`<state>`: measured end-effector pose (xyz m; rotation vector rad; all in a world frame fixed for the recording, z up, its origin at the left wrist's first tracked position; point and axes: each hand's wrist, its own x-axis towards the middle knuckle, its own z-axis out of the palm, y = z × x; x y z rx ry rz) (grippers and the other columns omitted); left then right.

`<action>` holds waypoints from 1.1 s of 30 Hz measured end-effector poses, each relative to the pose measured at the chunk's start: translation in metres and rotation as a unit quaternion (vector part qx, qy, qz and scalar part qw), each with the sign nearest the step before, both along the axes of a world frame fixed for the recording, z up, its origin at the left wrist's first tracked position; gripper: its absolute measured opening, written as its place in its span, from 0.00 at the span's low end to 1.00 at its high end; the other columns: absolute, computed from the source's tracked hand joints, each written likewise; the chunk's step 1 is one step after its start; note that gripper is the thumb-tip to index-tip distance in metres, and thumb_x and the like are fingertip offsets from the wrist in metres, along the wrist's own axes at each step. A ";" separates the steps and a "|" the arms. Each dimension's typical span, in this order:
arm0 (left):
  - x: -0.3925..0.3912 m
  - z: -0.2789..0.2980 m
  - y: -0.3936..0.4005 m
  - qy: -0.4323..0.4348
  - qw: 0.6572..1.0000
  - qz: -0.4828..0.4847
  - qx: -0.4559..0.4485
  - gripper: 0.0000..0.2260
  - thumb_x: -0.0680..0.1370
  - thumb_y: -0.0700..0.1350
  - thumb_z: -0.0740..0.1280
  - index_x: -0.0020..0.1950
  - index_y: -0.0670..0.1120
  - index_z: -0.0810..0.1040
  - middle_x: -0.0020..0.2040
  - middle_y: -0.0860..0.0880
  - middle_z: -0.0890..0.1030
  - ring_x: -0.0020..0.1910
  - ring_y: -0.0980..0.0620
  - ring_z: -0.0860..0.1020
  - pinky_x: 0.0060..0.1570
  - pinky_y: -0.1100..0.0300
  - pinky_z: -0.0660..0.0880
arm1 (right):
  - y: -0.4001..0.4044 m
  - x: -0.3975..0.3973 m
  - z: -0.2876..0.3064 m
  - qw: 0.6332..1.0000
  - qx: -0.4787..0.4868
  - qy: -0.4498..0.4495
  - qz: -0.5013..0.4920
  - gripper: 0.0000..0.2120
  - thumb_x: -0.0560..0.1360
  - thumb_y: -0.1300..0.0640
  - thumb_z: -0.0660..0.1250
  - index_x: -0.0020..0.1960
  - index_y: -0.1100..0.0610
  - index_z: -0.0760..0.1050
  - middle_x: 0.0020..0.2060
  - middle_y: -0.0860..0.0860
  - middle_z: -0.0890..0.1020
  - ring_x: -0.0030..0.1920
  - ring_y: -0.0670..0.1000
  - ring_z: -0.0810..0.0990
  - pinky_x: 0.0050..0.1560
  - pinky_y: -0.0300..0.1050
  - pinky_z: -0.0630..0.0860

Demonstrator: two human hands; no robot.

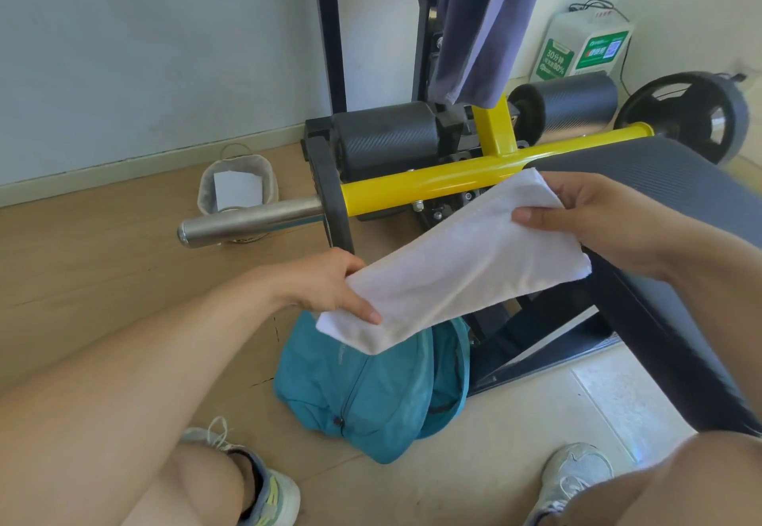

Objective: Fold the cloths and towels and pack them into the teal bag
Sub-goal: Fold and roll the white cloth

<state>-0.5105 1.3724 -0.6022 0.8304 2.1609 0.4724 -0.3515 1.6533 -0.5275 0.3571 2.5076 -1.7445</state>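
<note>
While our left hand (330, 284) and right hand (593, 216) pinch the folded white towel (449, 266), its length slants lower-left to upper-right, above the teal bag (363, 393).

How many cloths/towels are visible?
2. A folded white towel held between the left hand and right hand, above the teal bag. A purple cloth hangs on the gym machine. The bag may hide more.

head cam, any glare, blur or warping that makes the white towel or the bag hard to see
Head view: daylight washes out the white towel, so its weave barely shows; a glare streak runs along the yellow bar; wide-angle warping bends the edges and the top right corner is smeared; the teal bag and both hands, left and right, stay sharp.
</note>
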 end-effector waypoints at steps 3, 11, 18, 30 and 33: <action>-0.011 -0.002 -0.006 -0.025 0.997 0.074 0.015 0.19 0.68 0.51 0.82 0.51 0.45 0.80 0.48 0.48 0.82 0.45 0.52 0.79 0.39 0.61 0.76 | 0.004 -0.004 -0.006 0.997 0.001 -0.007 -0.070 0.10 0.80 0.56 0.68 0.60 0.56 0.81 0.52 0.56 0.87 0.55 0.61 0.85 0.58 0.59 0.80; -0.026 0.019 -0.007 -0.292 0.794 0.450 0.287 0.15 0.75 0.45 0.76 0.60 0.44 0.81 0.60 0.44 0.85 0.58 0.47 0.82 0.62 0.53 0.77 | -0.005 -0.015 -0.021 0.966 0.059 0.033 -0.248 0.13 0.83 0.46 0.61 0.56 0.51 0.80 0.46 0.52 0.86 0.48 0.57 0.85 0.54 0.61 0.82; -0.013 0.015 0.002 -0.170 0.839 0.458 0.238 0.14 0.79 0.58 0.70 0.53 0.48 0.81 0.52 0.47 0.86 0.48 0.47 0.82 0.48 0.54 0.76 | -0.034 -0.033 -0.039 0.958 0.175 -0.015 -0.225 0.17 0.82 0.41 0.58 0.58 0.54 0.74 0.49 0.51 0.81 0.47 0.51 0.80 0.48 0.50 0.74; 0.024 0.017 0.021 -0.154 0.907 0.346 0.183 0.24 0.85 0.58 0.56 0.62 0.39 0.77 0.43 0.43 0.82 0.37 0.49 0.80 0.33 0.57 0.78 | -0.094 -0.052 -0.068 0.970 0.217 -0.056 -0.099 0.16 0.80 0.41 0.63 0.54 0.55 0.72 0.42 0.49 0.79 0.41 0.47 0.78 0.37 0.44 0.73; 0.032 0.019 0.024 -0.174 0.907 0.332 0.190 0.21 0.85 0.57 0.57 0.58 0.41 0.80 0.43 0.44 0.85 0.39 0.50 0.83 0.33 0.56 0.81 | -0.113 -0.050 -0.070 0.979 0.188 -0.030 -0.077 0.15 0.80 0.42 0.64 0.55 0.53 0.72 0.43 0.47 0.80 0.42 0.46 0.80 0.38 0.43 0.77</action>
